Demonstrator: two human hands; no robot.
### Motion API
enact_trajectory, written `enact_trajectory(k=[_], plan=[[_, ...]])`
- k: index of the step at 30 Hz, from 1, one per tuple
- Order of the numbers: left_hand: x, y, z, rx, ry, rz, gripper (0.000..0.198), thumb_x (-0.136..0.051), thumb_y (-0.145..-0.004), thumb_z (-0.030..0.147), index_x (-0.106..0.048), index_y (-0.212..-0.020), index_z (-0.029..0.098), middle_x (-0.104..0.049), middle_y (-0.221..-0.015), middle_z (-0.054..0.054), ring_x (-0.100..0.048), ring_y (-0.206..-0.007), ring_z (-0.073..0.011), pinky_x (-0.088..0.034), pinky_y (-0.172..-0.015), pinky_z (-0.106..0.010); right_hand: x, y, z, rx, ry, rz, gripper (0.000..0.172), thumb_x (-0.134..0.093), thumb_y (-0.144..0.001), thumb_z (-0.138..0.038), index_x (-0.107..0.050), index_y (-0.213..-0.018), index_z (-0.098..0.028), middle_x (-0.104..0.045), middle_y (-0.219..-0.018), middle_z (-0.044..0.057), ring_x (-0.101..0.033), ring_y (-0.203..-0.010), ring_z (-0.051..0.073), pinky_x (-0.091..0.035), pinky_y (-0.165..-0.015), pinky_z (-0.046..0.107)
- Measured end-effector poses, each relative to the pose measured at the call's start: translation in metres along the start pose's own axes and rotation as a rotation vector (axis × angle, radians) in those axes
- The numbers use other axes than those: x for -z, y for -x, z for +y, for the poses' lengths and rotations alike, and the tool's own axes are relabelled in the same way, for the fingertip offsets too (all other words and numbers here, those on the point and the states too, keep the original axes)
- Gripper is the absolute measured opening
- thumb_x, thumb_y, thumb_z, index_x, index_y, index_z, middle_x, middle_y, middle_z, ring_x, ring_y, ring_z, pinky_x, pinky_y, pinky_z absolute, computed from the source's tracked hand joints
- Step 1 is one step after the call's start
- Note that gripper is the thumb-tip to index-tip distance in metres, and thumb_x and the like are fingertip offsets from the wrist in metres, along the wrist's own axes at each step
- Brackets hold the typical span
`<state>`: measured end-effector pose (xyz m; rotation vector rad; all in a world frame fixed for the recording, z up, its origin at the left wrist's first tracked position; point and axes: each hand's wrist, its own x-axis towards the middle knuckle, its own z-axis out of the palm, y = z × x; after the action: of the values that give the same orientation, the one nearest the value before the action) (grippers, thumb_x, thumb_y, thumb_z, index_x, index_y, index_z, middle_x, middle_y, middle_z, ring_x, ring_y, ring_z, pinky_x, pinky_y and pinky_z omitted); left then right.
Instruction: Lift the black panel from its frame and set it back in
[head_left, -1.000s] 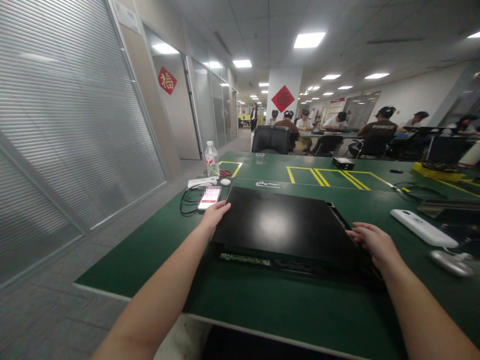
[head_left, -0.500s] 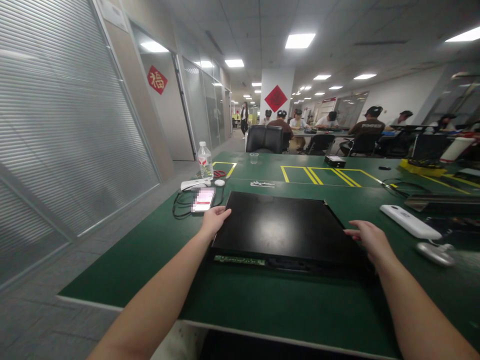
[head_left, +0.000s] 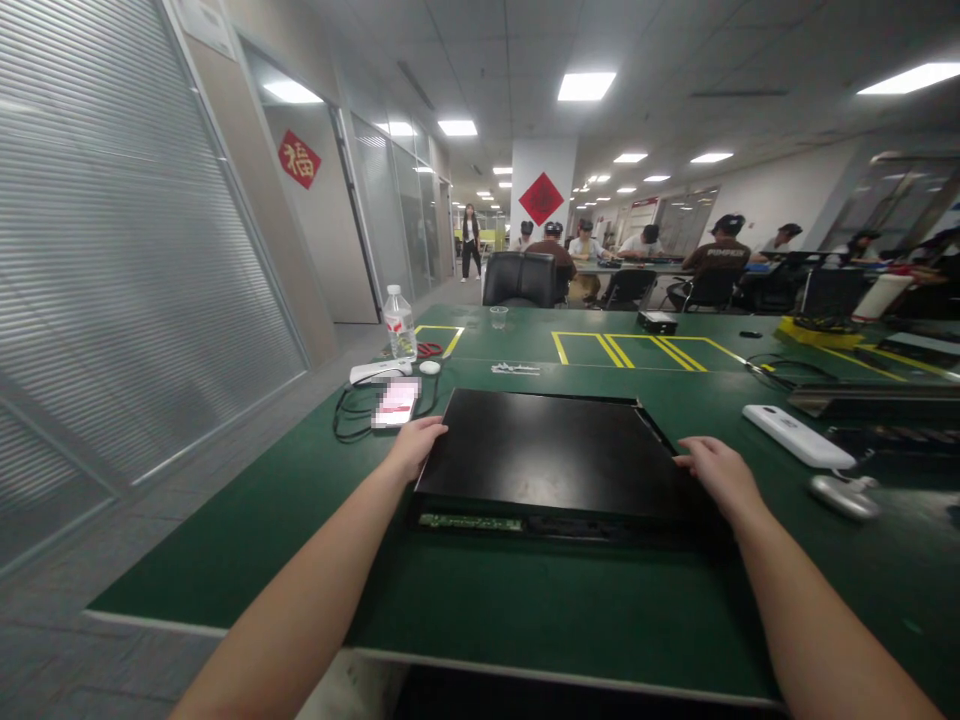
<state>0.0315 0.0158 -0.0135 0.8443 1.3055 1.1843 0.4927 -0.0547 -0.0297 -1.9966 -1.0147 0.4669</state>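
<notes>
A flat black display panel (head_left: pixel 540 450) lies between my hands above the green table, its surface reflecting a ceiling light. Below its near edge shows a narrow green circuit board (head_left: pixel 471 522), beside a dark strip. My left hand (head_left: pixel 417 446) is closed on the panel's left edge, thumb near the top surface. At the opposite side, my right hand (head_left: pixel 716 475) grips the right edge with bent fingers; some of its fingertips are hidden behind the edge. The panel's underside is out of sight.
Left of the panel are a phone (head_left: pixel 396 402) with a cable, a water bottle (head_left: pixel 400 325) and red-handled scissors (head_left: pixel 429 350). Calipers (head_left: pixel 516 369) lie beyond it. To the right are a white device (head_left: pixel 796 436) and a silver mouse (head_left: pixel 844 496). Several people sit at a far table.
The view has turned slightly, shifting the scene left. My right hand's fingers have drawn in closer on the panel's edge. The panel's reflection has moved, and a standing person in the background has walked nearer.
</notes>
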Motion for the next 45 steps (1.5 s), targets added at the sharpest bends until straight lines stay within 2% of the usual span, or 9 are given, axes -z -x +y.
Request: enact_trajectory(k=[3,9,18,26,30,37,42,45], plan=[[0.001,0.001,-0.001,0.006,0.018,-0.061,0.032,-0.068,-0.076,0.003,-0.077,-0.104,0.013,-0.08,-0.079,-0.009,-0.076,-0.071,-0.0226,-0.061,-0.071,-0.033,0.001,0.002,-0.003,0.005,0.053,0.002,0.039,-0.051,-0.081,-0.044,-0.073,-0.103,-0.021,-0.079,-0.087,0.009,-0.069,-0.083,0.026,-0.045,-0.071,0.034],[0.001,0.001,-0.003,-0.068,-0.08,-0.093,0.022,-0.074,-0.075,0.006,-0.078,-0.095,0.015,-0.081,-0.083,-0.008,-0.076,-0.073,-0.0227,-0.06,-0.079,-0.035,0.0,0.009,-0.012,0.033,0.229,0.019,0.038,-0.049,-0.084,-0.042,-0.076,-0.103,-0.023,-0.078,-0.094,0.008,-0.069,-0.09,0.028,-0.045,-0.072,0.034],[-0.002,-0.006,-0.01,-0.181,-0.238,-0.051,0.014,-0.079,-0.073,0.015,-0.076,-0.087,0.015,-0.081,-0.085,-0.011,-0.077,-0.094,-0.0279,-0.059,-0.083,-0.035,-0.005,0.019,-0.016,0.14,0.449,0.05,0.043,-0.045,-0.089,-0.043,-0.078,-0.108,-0.023,-0.077,-0.094,0.011,-0.07,-0.088,0.028,-0.047,-0.071,0.034],[-0.002,-0.008,-0.012,-0.308,-0.494,0.014,0.008,-0.071,-0.075,0.015,-0.076,-0.082,0.015,-0.081,-0.089,-0.011,-0.076,-0.089,-0.0264,-0.056,-0.077,-0.031,-0.006,0.027,-0.022,0.226,0.575,-0.011,0.038,-0.047,-0.091,-0.04,-0.078,-0.107,-0.024,-0.078,-0.101,0.01,-0.07,-0.086,0.027,-0.046,-0.067,0.034],[-0.003,-0.007,-0.012,-0.308,-0.489,0.013,0.009,-0.074,-0.073,0.017,-0.076,-0.082,0.016,-0.081,-0.09,-0.012,-0.076,-0.09,-0.0276,-0.056,-0.077,-0.031,-0.004,0.026,-0.023,0.211,0.598,-0.037,0.038,-0.047,-0.09,-0.039,-0.077,-0.108,-0.025,-0.078,-0.103,0.009,-0.07,-0.089,0.028,-0.046,-0.067,0.034],[-0.001,-0.004,-0.01,-0.308,-0.515,0.021,0.021,-0.077,-0.071,0.021,-0.078,-0.091,0.015,-0.081,-0.088,-0.01,-0.076,-0.095,-0.0295,-0.057,-0.08,-0.033,0.0,0.016,-0.013,0.2,0.574,-0.006,0.039,-0.048,-0.088,-0.04,-0.08,-0.105,-0.024,-0.078,-0.102,0.009,-0.07,-0.09,0.027,-0.048,-0.069,0.033],[0.002,-0.004,-0.01,-0.27,-0.406,-0.056,0.021,-0.074,-0.073,0.019,-0.078,-0.093,0.013,-0.082,-0.094,-0.013,-0.076,-0.095,-0.0295,-0.058,-0.08,-0.035,0.001,0.008,-0.006,0.203,0.552,-0.005,0.038,-0.05,-0.087,-0.039,-0.079,-0.107,-0.024,-0.078,-0.1,0.009,-0.07,-0.088,0.027,-0.049,-0.071,0.033],[0.004,-0.004,-0.01,-0.247,-0.353,-0.039,0.025,-0.081,-0.069,0.022,-0.077,-0.093,0.014,-0.082,-0.096,-0.013,-0.076,-0.098,-0.0306,-0.058,-0.084,-0.036,0.0,0.004,-0.003,0.206,0.528,0.005,0.04,-0.048,-0.089,-0.04,-0.078,-0.109,-0.023,-0.078,-0.098,0.009,-0.071,-0.088,0.027,-0.048,-0.073,0.033]])
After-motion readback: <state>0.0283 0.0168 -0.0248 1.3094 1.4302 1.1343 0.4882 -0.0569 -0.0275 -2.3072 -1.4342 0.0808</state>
